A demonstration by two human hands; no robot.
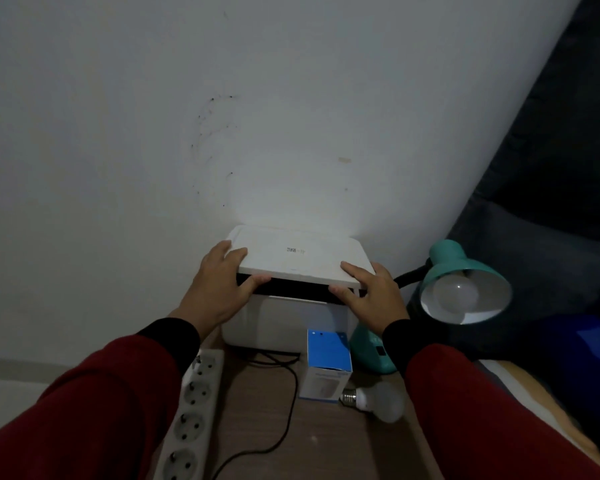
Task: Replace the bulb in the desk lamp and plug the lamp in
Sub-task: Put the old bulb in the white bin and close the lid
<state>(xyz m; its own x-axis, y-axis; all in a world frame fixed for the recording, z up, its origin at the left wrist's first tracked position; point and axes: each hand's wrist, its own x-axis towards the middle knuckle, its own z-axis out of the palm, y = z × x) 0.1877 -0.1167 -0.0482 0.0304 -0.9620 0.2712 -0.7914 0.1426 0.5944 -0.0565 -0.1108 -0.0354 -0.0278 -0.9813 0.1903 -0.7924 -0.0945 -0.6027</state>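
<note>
Two hands, our left hand (222, 289) and right hand (371, 296), each pinch the white lid (302, 258) at 12 o'clock. At 3 o'clock, the teal lamp (465, 278) holds a bulb (456, 299); the spare bulb (378, 400) lies at 5 o'clock beside the blue box (328, 362).

Wooden tabletop (326, 445) bearing power strip (191, 417), white box (291, 317), blue carton (328, 365), loose bulb (378, 401), teal lamp base (373, 355).

Teal lamp (465, 271), white box lid (302, 254), blue-and-white carton (328, 362), red sleeves (101, 403), black cuffs (172, 336).
</note>
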